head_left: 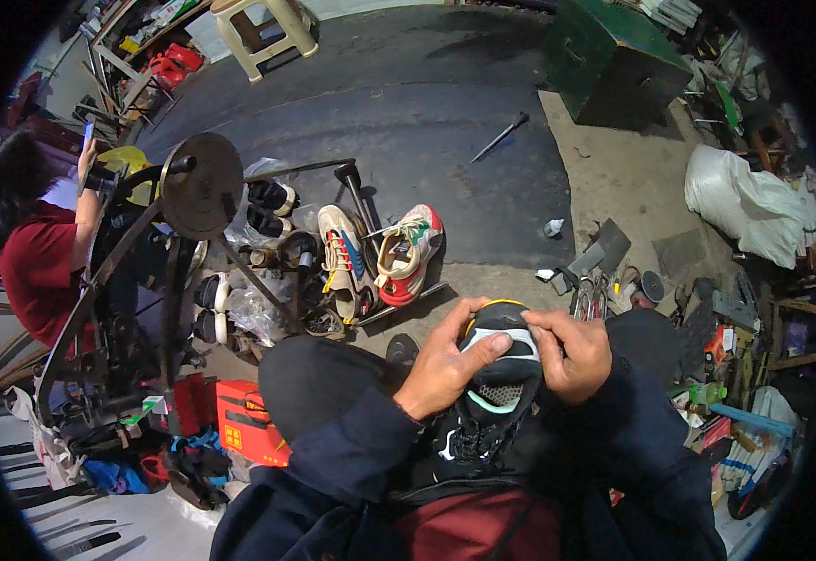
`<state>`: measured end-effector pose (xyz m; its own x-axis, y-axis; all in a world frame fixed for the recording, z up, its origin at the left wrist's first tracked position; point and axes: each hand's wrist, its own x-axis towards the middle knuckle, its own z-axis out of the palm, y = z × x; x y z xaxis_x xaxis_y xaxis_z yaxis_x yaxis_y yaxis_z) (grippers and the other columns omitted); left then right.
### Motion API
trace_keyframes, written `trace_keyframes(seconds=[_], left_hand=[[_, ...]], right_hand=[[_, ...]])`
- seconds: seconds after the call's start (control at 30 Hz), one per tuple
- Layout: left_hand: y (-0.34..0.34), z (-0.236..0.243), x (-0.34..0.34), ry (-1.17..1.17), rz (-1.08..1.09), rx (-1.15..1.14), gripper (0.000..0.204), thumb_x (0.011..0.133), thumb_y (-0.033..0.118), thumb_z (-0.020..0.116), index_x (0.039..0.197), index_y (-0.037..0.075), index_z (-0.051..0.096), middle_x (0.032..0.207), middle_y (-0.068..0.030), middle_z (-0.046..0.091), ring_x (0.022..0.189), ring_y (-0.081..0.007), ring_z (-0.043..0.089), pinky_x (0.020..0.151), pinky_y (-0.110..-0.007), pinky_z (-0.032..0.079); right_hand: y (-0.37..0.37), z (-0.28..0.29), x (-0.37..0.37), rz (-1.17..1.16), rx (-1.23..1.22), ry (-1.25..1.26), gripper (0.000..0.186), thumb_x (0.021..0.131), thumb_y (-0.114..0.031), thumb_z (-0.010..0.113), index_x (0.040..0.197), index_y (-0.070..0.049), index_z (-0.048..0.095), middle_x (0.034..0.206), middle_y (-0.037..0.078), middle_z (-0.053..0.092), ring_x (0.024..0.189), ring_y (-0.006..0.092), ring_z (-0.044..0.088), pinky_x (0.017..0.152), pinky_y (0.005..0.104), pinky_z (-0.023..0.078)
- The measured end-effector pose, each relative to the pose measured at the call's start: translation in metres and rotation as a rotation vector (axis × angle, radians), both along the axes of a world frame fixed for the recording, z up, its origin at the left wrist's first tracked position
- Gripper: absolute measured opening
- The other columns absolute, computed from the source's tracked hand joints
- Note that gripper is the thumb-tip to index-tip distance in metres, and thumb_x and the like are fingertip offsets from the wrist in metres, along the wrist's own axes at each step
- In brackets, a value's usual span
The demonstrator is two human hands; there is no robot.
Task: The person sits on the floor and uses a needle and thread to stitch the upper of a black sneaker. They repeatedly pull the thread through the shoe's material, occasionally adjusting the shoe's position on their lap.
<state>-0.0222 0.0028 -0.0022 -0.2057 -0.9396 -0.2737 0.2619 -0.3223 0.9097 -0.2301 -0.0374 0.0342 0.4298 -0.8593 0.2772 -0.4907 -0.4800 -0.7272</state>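
Over my lap I hold a black shoe (500, 397) with white and mint-green trim, its heel end pointing away from me and its laces toward me. My left hand (445, 365) wraps the left side of the heel, thumb across the back of the collar. My right hand (574, 355) pinches the heel's right edge between thumb and fingers. A thin yellow line shows along the far edge of the shoe. Just ahead lie a beige sneaker (341, 248) with a blue stripe and a beige and red sneaker (408, 252).
Left of me stands a black metal machine with a round wheel (202, 185); beyond it sits a person in a red shirt (48, 248). Hand tools (595, 294) lie on the floor ahead right, near a white sack (749, 201). A green box (614, 65) stands farther off.
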Motion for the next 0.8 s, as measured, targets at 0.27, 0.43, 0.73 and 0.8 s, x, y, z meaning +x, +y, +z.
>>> trace_keyframes(seconds=[0.27,0.43,0.73,0.8], left_hand=[[-0.002,0.006,-0.003,0.019,-0.01,-0.012,0.055,0.099,0.031,0.078,0.138,0.001,0.054,0.121,-0.0084,0.069,0.115,-0.0149,0.062,0.101,-0.03,0.049],[-0.001,0.004,-0.004,0.013,-0.006,0.001,0.055,0.099,0.033,0.078,0.137,0.001,0.055,0.121,-0.0086,0.069,0.113,-0.0148,0.063,0.1,-0.031,0.05],[-0.002,0.002,-0.001,-0.005,0.024,0.028,0.055,0.098,0.033,0.079,0.136,0.0,0.056,0.118,-0.0087,0.069,0.109,-0.0143,0.063,0.096,-0.03,0.051],[-0.001,0.001,0.0,0.001,0.022,0.031,0.055,0.099,0.033,0.078,0.136,0.0,0.055,0.118,-0.0091,0.069,0.11,-0.0145,0.063,0.096,-0.03,0.051]], right_hand=[[-0.006,0.011,-0.02,0.099,0.116,-0.035,0.019,0.092,0.001,0.07,0.11,-0.002,0.075,0.089,0.017,0.076,0.074,0.0341,0.076,0.063,0.0399,0.058],[-0.016,0.039,-0.023,0.174,0.123,0.193,0.017,0.092,-0.005,0.07,0.108,-0.004,0.075,0.088,0.016,0.076,0.075,0.0348,0.075,0.065,0.0423,0.059],[0.0,0.007,0.002,-0.027,0.001,0.07,0.014,0.091,0.004,0.071,0.103,-0.001,0.075,0.081,0.017,0.073,0.064,0.0316,0.072,0.057,0.0343,0.054],[0.003,-0.006,0.004,-0.042,-0.007,-0.051,0.013,0.092,0.005,0.07,0.103,0.0,0.075,0.078,0.015,0.073,0.061,0.0272,0.071,0.056,0.0319,0.052]])
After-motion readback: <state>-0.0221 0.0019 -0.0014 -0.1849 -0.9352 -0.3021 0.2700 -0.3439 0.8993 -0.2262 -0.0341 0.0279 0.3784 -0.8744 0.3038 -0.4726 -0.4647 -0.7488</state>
